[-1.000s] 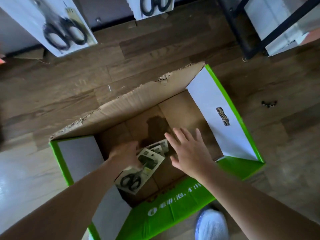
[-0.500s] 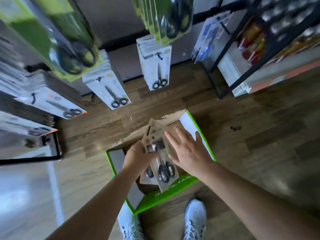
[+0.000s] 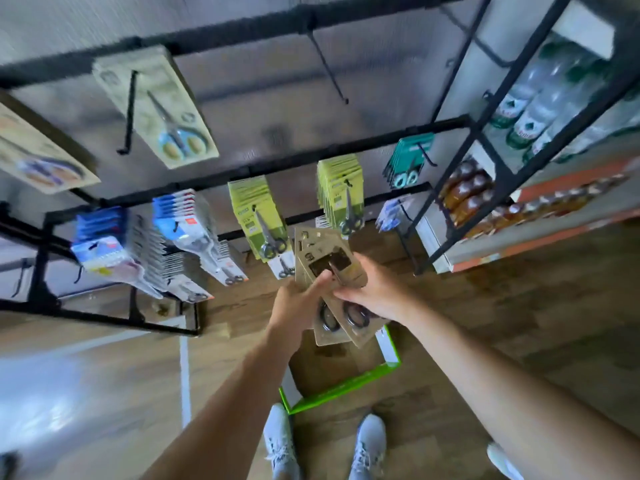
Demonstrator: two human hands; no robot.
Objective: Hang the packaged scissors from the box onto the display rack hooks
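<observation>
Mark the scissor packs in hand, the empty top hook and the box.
scissor packs (image 3: pixel 310 251): head view, upper part of the card.
empty hook (image 3: pixel 329 67): head view, middle of rod.
box (image 3: pixel 346 386): head view, green front rim.

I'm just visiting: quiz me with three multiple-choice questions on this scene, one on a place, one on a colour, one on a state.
1. Where is the green-edged box? A shelf; B floor, by the shoes; C on a hook.
2. Colour of the held packaged scissors? A blue; B red; C brown.
3. The hands? A both grip packs; B one grips; C both empty.
B: its green flap lies on the wood floor near the shoes. C: the cards are cardboard brown. A: left hand and right hand both curl round the bundle.
</observation>
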